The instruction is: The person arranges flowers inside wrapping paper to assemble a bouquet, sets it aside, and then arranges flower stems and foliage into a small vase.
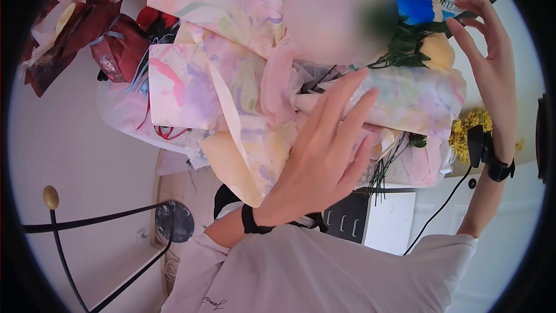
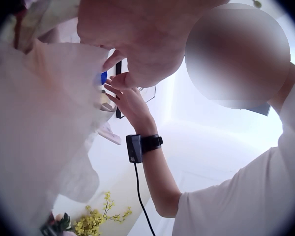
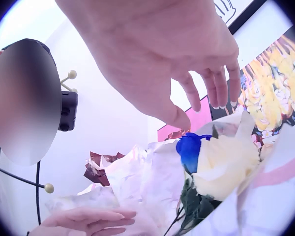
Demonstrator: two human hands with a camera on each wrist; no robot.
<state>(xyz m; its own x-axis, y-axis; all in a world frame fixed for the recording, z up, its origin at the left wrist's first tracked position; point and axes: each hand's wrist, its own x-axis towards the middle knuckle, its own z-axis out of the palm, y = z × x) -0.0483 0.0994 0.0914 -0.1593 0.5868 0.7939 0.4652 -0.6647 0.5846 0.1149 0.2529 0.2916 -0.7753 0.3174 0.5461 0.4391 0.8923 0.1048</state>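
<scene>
A bouquet in pastel-patterned wrapping paper [image 1: 231, 87] fills the middle of the head view. My left hand [image 1: 324, 145] lies over its tied lower part, fingers extended, gripping nothing that shows. In the left wrist view this hand [image 2: 137, 39] hangs beside the pale wrap. My right hand [image 1: 492, 58] is raised at the bouquet's right side, fingers loosely bent and nothing in them. Just below its fingertips in the right wrist view are a blue rose [image 3: 189, 152] and a cream rose [image 3: 226, 164] with dark green leaves [image 3: 199, 206]. A round blur hides part of the bouquet in the head view.
A dark red wrapped bouquet [image 1: 119, 46] lies at the left. Yellow flowers [image 1: 472, 124] stand near the right forearm, and loose green stems [image 1: 382, 174] hang at the table's front edge. A black rack with a ball end [image 1: 51, 197] stands at lower left.
</scene>
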